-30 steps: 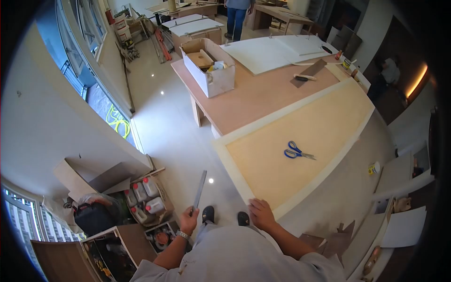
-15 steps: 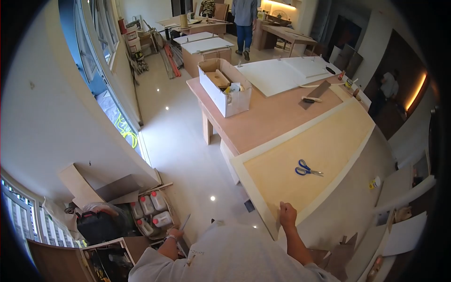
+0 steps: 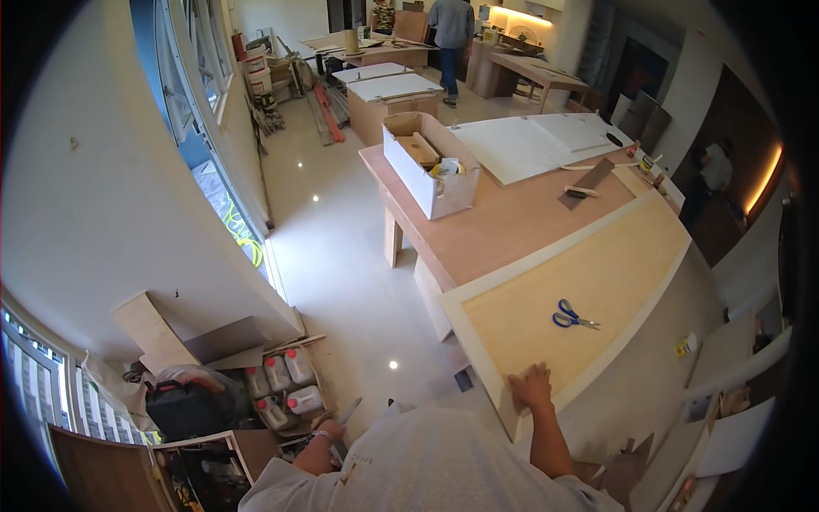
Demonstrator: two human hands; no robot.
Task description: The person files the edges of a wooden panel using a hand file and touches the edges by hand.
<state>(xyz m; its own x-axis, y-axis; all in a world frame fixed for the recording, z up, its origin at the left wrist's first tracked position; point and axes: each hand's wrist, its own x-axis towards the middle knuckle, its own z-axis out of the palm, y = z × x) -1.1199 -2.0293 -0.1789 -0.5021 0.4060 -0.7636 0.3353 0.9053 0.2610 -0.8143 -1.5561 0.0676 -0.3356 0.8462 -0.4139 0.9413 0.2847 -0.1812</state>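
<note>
My right hand point(image 3: 532, 386) lies on the near corner of the pale yellow panel point(image 3: 529, 320), its fingers spread. This panel has a whitish border and lies on the brown worktable point(image 3: 461, 243). Blue-handled scissors point(image 3: 575, 317) rest on the panel beyond that hand, apart from it. Low at my left side, my left hand point(image 3: 327, 430) is closed on a thin, grey, blade-like tool point(image 3: 350, 411) that points up and away. I cannot make out its exact kind.
An open cardboard box point(image 3: 431, 183) with odds and ends stands on the worktable. Behind it lie white boards point(image 3: 512, 149) and a brush point(image 3: 582, 192). Plastic jugs point(image 3: 303, 399) and a black case point(image 3: 183, 408) sit on my left. A person point(image 3: 450, 38) stands at the back.
My right hand has gone from a fist to spread fingers on the panel. The whole view has shifted slightly. My left hand still holds the blade-like tool.
</note>
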